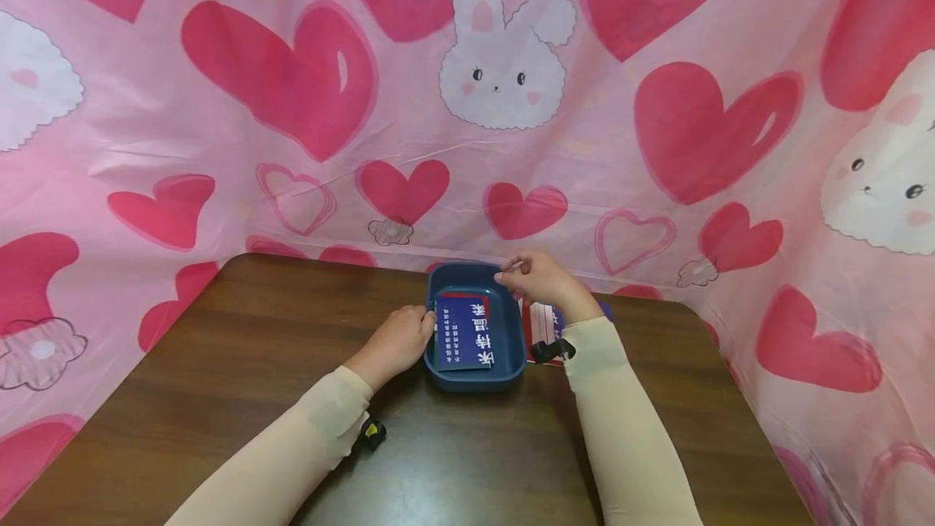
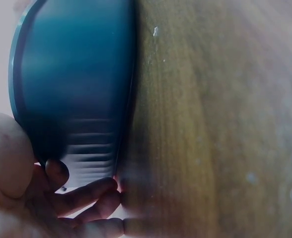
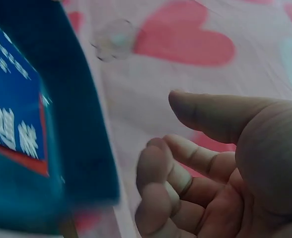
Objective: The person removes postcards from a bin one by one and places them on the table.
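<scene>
A dark blue plastic tray [image 1: 475, 385] stands on the table in the head view. Inside it lies a blue card [image 1: 467, 331] with white characters, and a red edge [image 1: 484, 299] shows beneath it. My left hand [image 1: 398, 343] holds the tray's left side, thumb at the rim; the left wrist view has its fingers [image 2: 94, 196] bent by the ribbed outer wall. Over the tray's far right corner hovers my right hand [image 1: 542, 278], fingers loosely curled and nothing between them. It is apart from the tray wall [image 3: 81, 114] in the right wrist view.
Right of the tray, partly under my right wrist, lie a red-and-white card [image 1: 540, 319] and something blue [image 1: 605, 311]. Both sleeves carry black wrist straps. The brown wooden table [image 1: 292, 331] ends at a pink curtain [image 1: 409, 136] with hearts and rabbits.
</scene>
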A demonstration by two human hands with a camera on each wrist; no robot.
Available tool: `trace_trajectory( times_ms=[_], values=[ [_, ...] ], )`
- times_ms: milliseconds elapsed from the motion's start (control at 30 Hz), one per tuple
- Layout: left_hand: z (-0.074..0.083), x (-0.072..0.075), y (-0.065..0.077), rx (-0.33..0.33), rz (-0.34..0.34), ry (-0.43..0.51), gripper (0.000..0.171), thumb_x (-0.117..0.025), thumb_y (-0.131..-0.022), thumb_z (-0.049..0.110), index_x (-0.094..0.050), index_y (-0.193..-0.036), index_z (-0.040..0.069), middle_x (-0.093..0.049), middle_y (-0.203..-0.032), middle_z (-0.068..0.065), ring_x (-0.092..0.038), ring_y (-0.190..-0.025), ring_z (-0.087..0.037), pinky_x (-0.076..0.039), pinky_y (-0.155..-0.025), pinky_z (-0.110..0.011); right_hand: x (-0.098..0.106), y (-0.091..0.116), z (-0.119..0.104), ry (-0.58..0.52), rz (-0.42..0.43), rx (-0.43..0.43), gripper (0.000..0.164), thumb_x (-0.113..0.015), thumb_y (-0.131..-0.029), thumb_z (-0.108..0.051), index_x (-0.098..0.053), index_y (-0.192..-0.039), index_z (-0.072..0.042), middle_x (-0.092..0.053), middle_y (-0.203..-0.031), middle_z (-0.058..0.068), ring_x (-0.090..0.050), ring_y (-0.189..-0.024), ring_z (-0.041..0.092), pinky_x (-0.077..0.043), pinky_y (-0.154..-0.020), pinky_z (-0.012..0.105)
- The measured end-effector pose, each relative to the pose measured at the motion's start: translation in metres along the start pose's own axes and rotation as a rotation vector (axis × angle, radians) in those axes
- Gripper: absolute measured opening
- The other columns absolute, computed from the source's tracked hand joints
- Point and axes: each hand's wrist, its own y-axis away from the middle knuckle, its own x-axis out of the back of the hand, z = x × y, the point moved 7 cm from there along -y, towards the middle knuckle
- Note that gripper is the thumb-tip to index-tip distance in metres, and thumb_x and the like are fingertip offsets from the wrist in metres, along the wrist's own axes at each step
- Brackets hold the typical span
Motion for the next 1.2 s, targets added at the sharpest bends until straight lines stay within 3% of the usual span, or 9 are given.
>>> trace_trajectory(
  times_ms=[233, 400, 533, 633, 833, 1067, 1200],
  values=[
    [-0.003, -0.001, -0.002, 0.013, -0.015, 0.006, 0.049, -0.047, -0.121, 0.03, -0.069, -0.144, -0.007, -0.072, -0.144, -0.027, -0.069, -0.134, -0.044, -0.051, -0.125, -0.063, -0.046, -0.024, -0.02, 0.158, -0.126, -0.052, 0.051, -0.084, -0.104, -0.036, -0.069, -0.142, -0.006, -0.082, -0.103, 0.016, -0.08, -0.082, 0.025, -0.071, -0.08, 0.04],
    [-0.003, -0.001, -0.002, -0.006, -0.018, 0.017, 0.048, -0.047, -0.121, 0.029, -0.069, -0.142, -0.007, -0.073, -0.141, -0.028, -0.07, -0.131, -0.045, -0.051, -0.124, -0.064, -0.064, -0.03, -0.022, 0.324, -0.039, -0.08, 0.07, -0.09, -0.098, -0.034, -0.061, -0.157, -0.009, -0.08, -0.127, 0.017, -0.08, -0.093, 0.03, -0.072, -0.088, 0.048],
    [-0.003, -0.002, -0.002, -0.051, -0.001, 0.013, 0.048, -0.045, -0.121, 0.03, -0.071, -0.137, -0.008, -0.074, -0.136, -0.028, -0.071, -0.126, -0.044, -0.054, -0.12, -0.064, -0.074, -0.03, -0.023, 0.424, 0.017, -0.076, 0.083, -0.094, -0.094, -0.035, -0.056, -0.163, -0.009, -0.072, -0.15, 0.018, -0.076, -0.119, 0.037, -0.064, -0.109, 0.059],
    [-0.004, -0.001, -0.002, -0.055, 0.003, 0.007, 0.047, -0.045, -0.121, 0.029, -0.072, -0.136, -0.008, -0.075, -0.134, -0.028, -0.072, -0.125, -0.044, -0.055, -0.12, -0.063, -0.083, -0.03, -0.022, 0.484, 0.001, -0.081, 0.09, -0.096, -0.091, -0.038, -0.053, -0.164, -0.007, -0.071, -0.152, 0.019, -0.072, -0.132, 0.038, -0.056, -0.121, 0.063],
    [0.001, 0.002, -0.001, -0.041, 0.008, 0.003, 0.044, -0.047, -0.12, 0.025, -0.073, -0.134, -0.008, -0.076, -0.134, -0.027, -0.072, -0.127, -0.044, -0.052, -0.122, -0.067, -0.089, -0.028, -0.02, 0.489, 0.002, -0.101, 0.104, -0.103, -0.082, -0.039, -0.049, -0.166, -0.007, -0.071, -0.151, 0.02, -0.073, -0.132, 0.039, -0.056, -0.119, 0.065],
    [0.0, 0.001, 0.0, -0.028, 0.001, 0.008, 0.045, -0.046, -0.121, 0.025, -0.071, -0.138, -0.008, -0.075, -0.137, -0.027, -0.071, -0.131, -0.044, -0.052, -0.124, -0.063, -0.083, -0.025, -0.024, 0.533, 0.05, -0.077, 0.093, -0.104, -0.082, -0.035, -0.058, -0.157, -0.002, -0.075, -0.144, 0.02, -0.075, -0.127, 0.036, -0.059, -0.118, 0.058],
    [-0.002, 0.0, -0.001, -0.007, -0.008, 0.007, 0.048, -0.046, -0.122, 0.028, -0.07, -0.143, -0.007, -0.074, -0.142, -0.027, -0.07, -0.135, -0.043, -0.051, -0.126, -0.062, -0.074, -0.023, -0.027, 0.477, 0.096, -0.055, 0.078, -0.102, -0.084, -0.022, -0.065, -0.15, -0.001, -0.077, -0.14, 0.02, -0.075, -0.124, 0.036, -0.059, -0.119, 0.055]
  ],
)
